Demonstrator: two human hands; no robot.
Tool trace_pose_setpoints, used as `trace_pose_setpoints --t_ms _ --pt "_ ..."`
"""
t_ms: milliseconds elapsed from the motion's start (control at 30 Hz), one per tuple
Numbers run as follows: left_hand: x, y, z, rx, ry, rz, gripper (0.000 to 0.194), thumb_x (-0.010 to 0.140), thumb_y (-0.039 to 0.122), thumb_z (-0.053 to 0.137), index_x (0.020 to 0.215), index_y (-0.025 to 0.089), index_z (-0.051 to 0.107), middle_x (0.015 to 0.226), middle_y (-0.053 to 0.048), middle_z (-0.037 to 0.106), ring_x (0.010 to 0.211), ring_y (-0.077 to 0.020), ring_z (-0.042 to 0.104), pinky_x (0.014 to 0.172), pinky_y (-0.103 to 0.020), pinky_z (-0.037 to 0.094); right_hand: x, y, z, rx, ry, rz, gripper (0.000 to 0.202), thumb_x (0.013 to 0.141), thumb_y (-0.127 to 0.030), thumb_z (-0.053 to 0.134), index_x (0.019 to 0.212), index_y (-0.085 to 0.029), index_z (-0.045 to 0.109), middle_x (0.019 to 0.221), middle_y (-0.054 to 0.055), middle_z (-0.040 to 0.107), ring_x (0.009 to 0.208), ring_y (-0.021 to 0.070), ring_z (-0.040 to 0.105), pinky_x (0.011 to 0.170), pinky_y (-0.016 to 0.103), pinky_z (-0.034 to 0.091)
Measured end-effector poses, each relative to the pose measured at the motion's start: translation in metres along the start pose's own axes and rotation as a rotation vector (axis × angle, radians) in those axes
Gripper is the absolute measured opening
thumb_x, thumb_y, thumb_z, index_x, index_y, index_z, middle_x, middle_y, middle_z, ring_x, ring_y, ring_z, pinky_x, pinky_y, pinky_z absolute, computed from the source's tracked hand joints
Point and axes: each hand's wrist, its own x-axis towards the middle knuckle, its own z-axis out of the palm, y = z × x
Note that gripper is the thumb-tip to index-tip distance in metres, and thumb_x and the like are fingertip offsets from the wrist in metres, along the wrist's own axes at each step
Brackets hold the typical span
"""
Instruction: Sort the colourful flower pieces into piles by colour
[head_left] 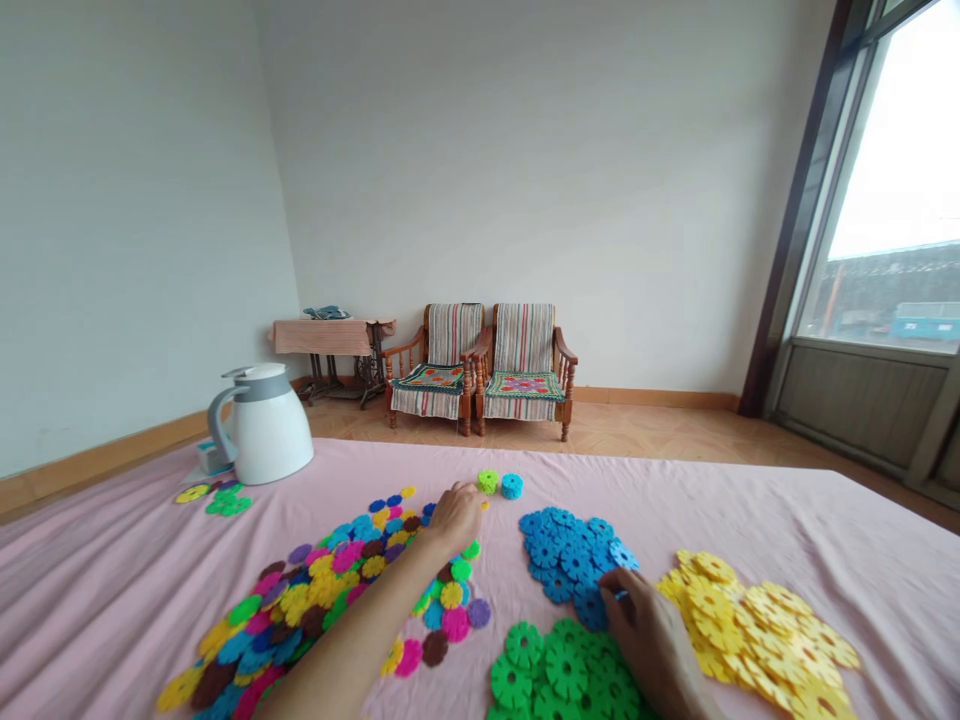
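Note:
My left hand (456, 518) reaches over the right edge of a mixed heap of notched plastic discs (322, 590) in many colours. Its curled fingertips lie close beside a small lime-green stack of discs (487, 482); whether they touch it or hold anything is hidden. Just right of that stack is a light-blue stack of discs (512, 486). At the near right edge of a pile of blue discs (566, 550), my right hand (649, 630) has thumb and fingers closed at a blue disc (589, 606). Green discs (566, 665) lie below it, yellow discs (757, 630) to its right.
A white and grey jug (268, 425) stands at the far left of the pink cloth (697, 500), with a few green discs (228, 501) before it. Beyond the cloth are two wooden armchairs (525, 350) and a covered sewing-machine table (322, 337). A window (892, 200) is at right.

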Motion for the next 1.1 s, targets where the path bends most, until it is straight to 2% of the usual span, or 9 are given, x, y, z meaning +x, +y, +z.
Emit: trace_pose_setpoints --t_ms 167,333,433,567,733,800,900,1000,1100 --pt "-0.015 -0.009 0.003 0.014 0.031 0.082 0.022 0.082 0.019 0.043 0.089 0.019 0.063 0.100 -0.005 0.060 0.100 -0.0193 0.051 0.088 -0.029 0.038 0.000 -0.003 -0.002 -0.003 0.006 -0.008 0.028 0.082 -0.035 0.037 0.076 -0.021 0.060 0.073 0.002 0.064 0.063 0.0153 0.059 0.060 0.026 0.042" --pt "-0.044 -0.015 -0.012 0.022 0.023 0.112 0.024 0.084 0.019 0.041 0.076 0.017 0.064 0.085 -0.006 0.061 0.089 -0.0197 0.054 0.083 -0.030 0.041 0.000 -0.006 -0.004 0.025 0.002 -0.017 0.031 0.082 -0.038 0.038 0.076 -0.021 0.062 0.073 0.003 0.065 0.062 0.0154 0.059 0.060 0.026 0.042" --pt "-0.068 0.000 -0.021 -0.049 0.042 0.166 0.022 0.087 0.026 0.043 0.091 0.019 0.064 0.098 -0.005 0.062 0.099 -0.0186 0.052 0.091 -0.029 0.039 0.001 -0.010 -0.010 0.080 0.014 0.009 0.036 0.082 -0.044 0.038 0.074 -0.020 0.063 0.068 0.003 0.065 0.059 0.0154 0.059 0.057 0.025 0.042" --pt "-0.110 0.041 -0.021 -0.313 -0.008 0.270 0.040 0.090 0.043 0.037 0.120 0.022 0.051 0.122 -0.005 0.056 0.114 -0.0175 0.048 0.100 -0.028 0.035 0.007 -0.020 -0.031 0.280 0.036 0.075 0.044 0.082 -0.052 0.036 0.077 -0.017 0.063 0.068 0.004 0.065 0.063 0.0171 0.061 0.056 0.024 0.043" --pt "-0.147 0.078 -0.013 -0.310 -0.167 0.338 0.080 0.078 0.065 0.042 0.138 0.014 0.026 0.142 -0.014 0.031 0.130 -0.0275 0.029 0.106 -0.041 0.029 0.002 -0.034 -0.055 0.298 -0.013 0.055 0.044 0.081 -0.053 0.040 0.075 -0.015 0.062 0.065 0.003 0.064 0.061 0.0153 0.059 0.053 0.023 0.041" --pt "-0.149 0.082 -0.009 -0.266 -0.202 0.320 0.092 0.073 0.070 0.043 0.140 0.010 0.021 0.144 -0.019 0.024 0.131 -0.0327 0.023 0.105 -0.048 0.028 -0.007 -0.040 -0.054 0.208 -0.085 -0.020 0.041 0.082 -0.049 0.040 0.070 -0.016 0.061 0.062 0.001 0.062 0.058 0.0138 0.056 0.053 0.022 0.040" --pt "-0.146 0.085 0.001 -0.239 -0.206 0.298 0.100 0.069 0.074 0.044 0.141 0.009 0.017 0.144 -0.022 0.021 0.132 -0.0371 0.019 0.104 -0.054 0.026 -0.021 -0.049 -0.043 0.159 -0.149 -0.146 0.037 0.086 -0.039 0.036 0.077 -0.018 0.064 0.076 0.004 0.066 0.071 0.0152 0.059 0.066 0.024 0.043" --pt "-0.144 0.086 0.018 -0.244 -0.191 0.290 0.107 0.063 0.072 0.053 0.141 0.008 0.016 0.145 -0.022 0.019 0.132 -0.0387 0.017 0.105 -0.054 0.023 -0.030 -0.061 -0.034 0.123 -0.200 -0.260 0.033 0.089 -0.031 0.033 0.096 -0.022 0.063 0.095 0.005 0.066 0.091 0.0167 0.058 0.082 0.027 0.040" --pt "-0.145 0.085 0.038 -0.223 -0.187 0.280 0.100 0.065 0.052 0.063 0.141 0.008 0.015 0.146 -0.019 0.017 0.132 -0.0370 0.018 0.107 -0.050 0.024 -0.034 -0.070 -0.028 0.044 -0.258 -0.317 0.029 0.090 -0.027 0.033 0.100 -0.023 0.060 0.100 0.005 0.064 0.095 0.0169 0.055 0.086 0.028 0.037"
